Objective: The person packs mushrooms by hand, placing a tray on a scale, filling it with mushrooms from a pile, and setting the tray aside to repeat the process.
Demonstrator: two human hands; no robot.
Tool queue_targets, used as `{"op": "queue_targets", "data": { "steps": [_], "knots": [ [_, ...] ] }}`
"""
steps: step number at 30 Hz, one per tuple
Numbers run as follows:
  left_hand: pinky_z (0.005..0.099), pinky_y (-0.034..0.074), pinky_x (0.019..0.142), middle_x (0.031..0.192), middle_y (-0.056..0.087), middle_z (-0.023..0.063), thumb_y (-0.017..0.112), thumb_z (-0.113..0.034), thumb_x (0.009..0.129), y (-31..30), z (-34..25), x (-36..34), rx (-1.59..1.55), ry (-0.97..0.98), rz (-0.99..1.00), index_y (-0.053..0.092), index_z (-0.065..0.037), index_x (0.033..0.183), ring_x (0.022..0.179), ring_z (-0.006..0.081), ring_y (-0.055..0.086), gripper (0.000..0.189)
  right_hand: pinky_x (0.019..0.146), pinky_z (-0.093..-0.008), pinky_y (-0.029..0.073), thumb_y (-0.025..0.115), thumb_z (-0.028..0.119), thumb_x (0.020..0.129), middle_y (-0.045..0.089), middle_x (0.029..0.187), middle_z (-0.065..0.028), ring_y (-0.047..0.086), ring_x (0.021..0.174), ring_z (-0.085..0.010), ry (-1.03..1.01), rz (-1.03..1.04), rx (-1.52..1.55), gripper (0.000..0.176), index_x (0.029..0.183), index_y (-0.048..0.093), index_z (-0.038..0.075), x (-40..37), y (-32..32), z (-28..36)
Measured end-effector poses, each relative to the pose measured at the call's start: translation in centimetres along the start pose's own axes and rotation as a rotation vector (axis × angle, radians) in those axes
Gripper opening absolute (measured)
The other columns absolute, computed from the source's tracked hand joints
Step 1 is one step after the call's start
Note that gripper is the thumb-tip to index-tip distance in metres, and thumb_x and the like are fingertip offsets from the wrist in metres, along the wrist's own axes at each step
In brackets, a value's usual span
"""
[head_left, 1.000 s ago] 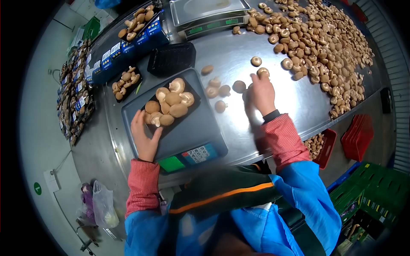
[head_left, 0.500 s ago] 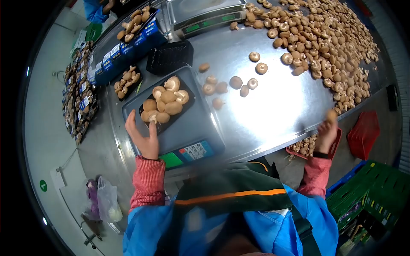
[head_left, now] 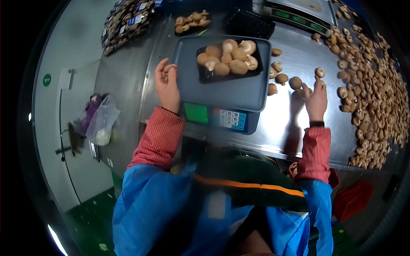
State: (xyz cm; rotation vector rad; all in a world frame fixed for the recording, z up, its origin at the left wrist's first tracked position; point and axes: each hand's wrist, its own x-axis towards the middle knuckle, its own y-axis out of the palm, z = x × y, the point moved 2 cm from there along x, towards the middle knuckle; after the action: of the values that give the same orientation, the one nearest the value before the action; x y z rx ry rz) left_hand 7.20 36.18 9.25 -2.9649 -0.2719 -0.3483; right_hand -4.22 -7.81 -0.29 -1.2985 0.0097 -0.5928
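Observation:
A black plastic tray (head_left: 230, 77) filled with brown shiitake mushrooms (head_left: 238, 66) sits on the grey platform of a digital scale (head_left: 185, 81). Beside the platform's left edge is my left hand (head_left: 168, 88), its fingers loosely bent and apart, holding nothing. On the steel table right of the scale, my right hand (head_left: 316, 100) reaches among loose mushrooms, thumb and fingers apart. One mushroom (head_left: 320, 72) lies just beyond its index fingertip, and another (head_left: 295, 82) lies left of its thumb. A mushroom near the thumb is partly hidden by the hand.
A large heap of mushrooms (head_left: 371, 102) covers the table's right side. Behind the scale are a filled tray of mushrooms (head_left: 192, 21), black trays (head_left: 250, 23) and a second scale (head_left: 299, 19). Packed trays (head_left: 128, 21) are stacked at back left. A red crate (head_left: 352, 200) stands below right.
My right hand has moved left from the table's front right edge to the loose mushrooms; the mushroom it held has left its fingers. My left hand has drawn away from the tray. The view has turned.

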Motion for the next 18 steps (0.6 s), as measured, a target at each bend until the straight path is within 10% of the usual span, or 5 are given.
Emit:
{"op": "queue_targets", "data": {
  "steps": [5, 10, 18],
  "knots": [
    [0.0238, 0.051, 0.080, 0.091, 0.065, 0.0038, 0.055, -0.005, 0.098, -3.3, 0.9, -2.6, 0.066, -0.042, 0.061, 0.061, 0.001, 0.114, 0.084, 0.0101, 0.062, 0.019, 0.077, -0.0451, 0.051, 0.066, 0.032, 0.088, 0.068, 0.099, -0.0150, 0.065, 0.094, -0.0340, -0.158, 0.391, -0.192, 0.041, 0.124, 0.060, 0.011, 2.7, 5.1, 1.2],
    [0.0231, 0.051, 0.077, 0.088, 0.066, 0.0038, 0.056, -0.005, 0.097, -3.9, 1.8, -4.0, 0.078, -0.122, 0.077, 0.064, 0.001, 0.110, 0.082, 0.0101, 0.063, 0.016, 0.076, -0.0341, 0.054, 0.066, 0.022, 0.089, 0.070, 0.096, -0.0154, 0.069, 0.088, -0.0270, 0.107, 0.262, 0.573, 0.034, 0.118, 0.059, 0.006, 3.7, 0.9, 4.8],
    [0.0238, 0.051, 0.076, 0.091, 0.066, 0.0045, 0.057, -0.005, 0.096, -1.7, 1.9, -4.0, 0.075, -0.078, 0.199, 0.064, 0.000, 0.111, 0.083, 0.0108, 0.064, 0.017, 0.081, -0.0322, 0.050, 0.064, 0.015, 0.089, 0.068, 0.101, -0.0087, 0.064, 0.093, -0.0217, -0.365, 0.348, 0.951, 0.026, 0.112, 0.063, 0.003, 6.7, -4.6, 22.3]
  ]
}}
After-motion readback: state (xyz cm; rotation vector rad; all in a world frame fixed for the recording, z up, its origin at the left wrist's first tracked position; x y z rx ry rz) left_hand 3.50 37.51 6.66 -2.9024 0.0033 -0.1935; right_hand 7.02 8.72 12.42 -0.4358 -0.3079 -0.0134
